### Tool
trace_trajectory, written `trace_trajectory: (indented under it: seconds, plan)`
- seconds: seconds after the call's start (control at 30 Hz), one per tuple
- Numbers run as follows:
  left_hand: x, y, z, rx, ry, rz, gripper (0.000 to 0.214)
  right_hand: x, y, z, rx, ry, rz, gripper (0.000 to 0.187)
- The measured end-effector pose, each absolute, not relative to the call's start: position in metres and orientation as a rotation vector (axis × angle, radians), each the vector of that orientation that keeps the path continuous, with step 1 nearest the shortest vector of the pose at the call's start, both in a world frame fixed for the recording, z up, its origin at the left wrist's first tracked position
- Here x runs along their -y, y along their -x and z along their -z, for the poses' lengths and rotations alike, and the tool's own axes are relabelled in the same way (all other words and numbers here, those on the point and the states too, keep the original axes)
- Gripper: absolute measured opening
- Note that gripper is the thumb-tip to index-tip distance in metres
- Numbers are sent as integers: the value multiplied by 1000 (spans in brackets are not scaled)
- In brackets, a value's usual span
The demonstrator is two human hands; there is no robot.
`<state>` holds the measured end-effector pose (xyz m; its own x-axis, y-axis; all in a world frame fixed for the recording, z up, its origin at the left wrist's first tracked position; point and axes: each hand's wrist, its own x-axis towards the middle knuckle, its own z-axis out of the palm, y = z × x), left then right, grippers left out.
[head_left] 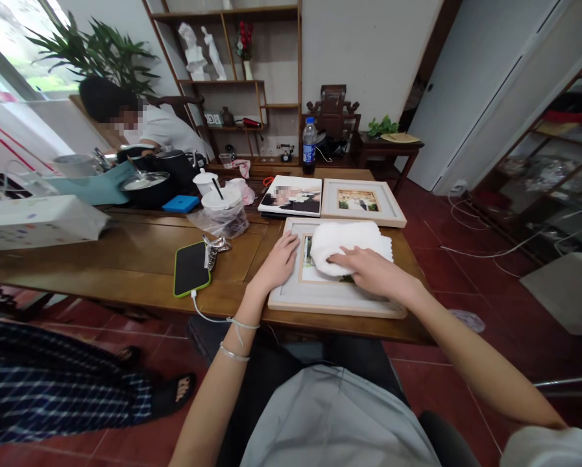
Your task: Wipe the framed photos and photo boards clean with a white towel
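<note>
A light wooden picture frame (339, 306) with a pale mat lies flat on the near edge of the table. My left hand (279, 261) holds the frame by its left side, the fingers along the rim. Over the middle of the frame lies a folded white towel (353, 239), hiding most of the photo. My right hand (368, 267) grips the towel from above and presses it to the frame, index finger stretched across it. Behind are a second framed photo (363, 202) and a photo panel (291, 196), side by side.
A phone (191, 269) on a charging cable lies left of the frame. Further left are a bagged white cup (221, 199), a blue box (180, 203) and a white package (37, 224). A bottle (309, 144) stands behind. Another person (169, 126) bends over the far side.
</note>
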<state>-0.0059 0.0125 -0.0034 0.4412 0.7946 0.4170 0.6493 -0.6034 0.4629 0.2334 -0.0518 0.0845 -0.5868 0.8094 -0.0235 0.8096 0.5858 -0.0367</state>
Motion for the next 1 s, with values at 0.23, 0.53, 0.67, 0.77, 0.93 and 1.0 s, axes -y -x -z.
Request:
trace_trajectory:
  seconds: [0.23,0.53,0.67,0.77,0.93,1.0]
  plan:
    - [-12,6,3,-1250,-2456,-887,42,98,-236,-109,-2786,-1288,346,66]
    - [-12,6,3,-1253,-2446,-901,42,72,-245,-84,-2843,-1424,268,69]
    - [-10,5,0,-1259,-2437,-880,42,32,-249,-69,-2889,-1533,26,70]
    - [-10,5,-1,-1257,-2433,-878,43,8,-250,-67,-2892,-1575,-129,70]
    - [-11,5,1,-1250,-2429,-898,43,4,-237,-68,-2869,-1534,-216,69]
    - [-11,5,1,-1252,-2431,-902,42,14,-230,-68,-2870,-1474,-178,66]
